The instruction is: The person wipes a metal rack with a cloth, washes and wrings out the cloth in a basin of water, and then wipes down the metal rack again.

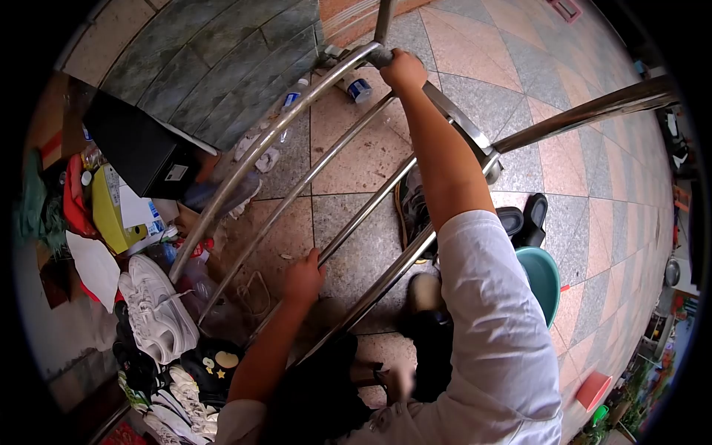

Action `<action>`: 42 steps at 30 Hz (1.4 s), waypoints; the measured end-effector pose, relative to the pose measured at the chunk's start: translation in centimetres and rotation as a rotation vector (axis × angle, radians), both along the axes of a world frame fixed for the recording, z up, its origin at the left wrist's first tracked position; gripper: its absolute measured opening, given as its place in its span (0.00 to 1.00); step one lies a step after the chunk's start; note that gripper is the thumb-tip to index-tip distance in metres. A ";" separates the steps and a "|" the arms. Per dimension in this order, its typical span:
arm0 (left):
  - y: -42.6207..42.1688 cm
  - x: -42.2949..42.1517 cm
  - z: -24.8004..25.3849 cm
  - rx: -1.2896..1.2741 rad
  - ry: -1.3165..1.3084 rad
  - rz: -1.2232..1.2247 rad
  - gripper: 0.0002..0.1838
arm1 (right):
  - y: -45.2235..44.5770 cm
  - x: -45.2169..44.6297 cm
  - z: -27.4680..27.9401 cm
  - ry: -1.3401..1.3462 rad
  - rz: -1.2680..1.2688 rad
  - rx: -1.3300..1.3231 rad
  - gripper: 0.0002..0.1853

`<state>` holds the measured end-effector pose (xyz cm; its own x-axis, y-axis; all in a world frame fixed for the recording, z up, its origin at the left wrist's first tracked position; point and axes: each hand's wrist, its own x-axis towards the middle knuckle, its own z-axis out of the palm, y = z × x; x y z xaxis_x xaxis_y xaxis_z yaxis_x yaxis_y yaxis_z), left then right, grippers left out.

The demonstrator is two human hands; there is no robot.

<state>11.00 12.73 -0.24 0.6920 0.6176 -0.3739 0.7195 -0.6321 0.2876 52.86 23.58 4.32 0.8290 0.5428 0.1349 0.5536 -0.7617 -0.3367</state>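
Note:
A metal rack of shiny parallel tubes stands tilted across the middle of the view. My left hand is closed round one of its inner tubes, low and left of centre. Farther away, my right hand grips the rack's top corner, and a dark grey cloth or pad shows partly under its fingers; what it is cannot be made out. The tubes' near ends are hidden behind my left arm and dark clothing.
White sneakers and other shoes pile at the lower left. Behind them are a black box and a yellow box. A teal basin, black slippers and a pink basin sit to the right.

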 end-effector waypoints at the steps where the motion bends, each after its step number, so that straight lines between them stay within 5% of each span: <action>1: 0.0 0.1 0.0 -0.005 -0.012 0.002 0.19 | -0.1 0.1 -0.4 -0.046 0.110 0.004 0.19; 7: -0.1 0.5 0.5 -0.025 0.029 0.034 0.20 | 0.8 1.2 -1.9 -0.277 0.624 -0.097 0.20; 11: 0.1 0.5 0.1 0.008 -0.015 0.020 0.17 | -1.6 1.5 0.5 -0.019 0.805 -0.263 0.22; 18: 0.1 0.8 1.7 -0.004 0.012 0.017 0.15 | -5.0 -0.9 0.1 0.114 0.617 0.053 0.17; 24: 0.1 0.5 0.9 0.049 -0.087 -0.007 0.11 | -3.9 -9.6 0.6 0.007 0.549 -0.150 0.19; 31: 0.1 -1.0 1.4 -0.055 -0.409 0.067 0.13 | -4.8 -20.2 -0.4 0.058 0.571 -0.057 0.18; 37: -2.4 -8.8 4.2 0.102 -0.850 0.427 0.11 | -5.2 -33.3 -0.7 0.034 0.655 -0.021 0.19; 42: -5.6 -14.8 7.8 -0.014 -0.810 0.674 0.08 | -5.9 -45.5 -1.9 0.086 0.855 0.197 0.20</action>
<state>-3.76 7.18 7.57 0.2537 0.9666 0.0366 0.5105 -0.1659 0.8437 7.33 17.71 2.45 0.1610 0.9554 0.2476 0.8743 -0.0217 -0.4850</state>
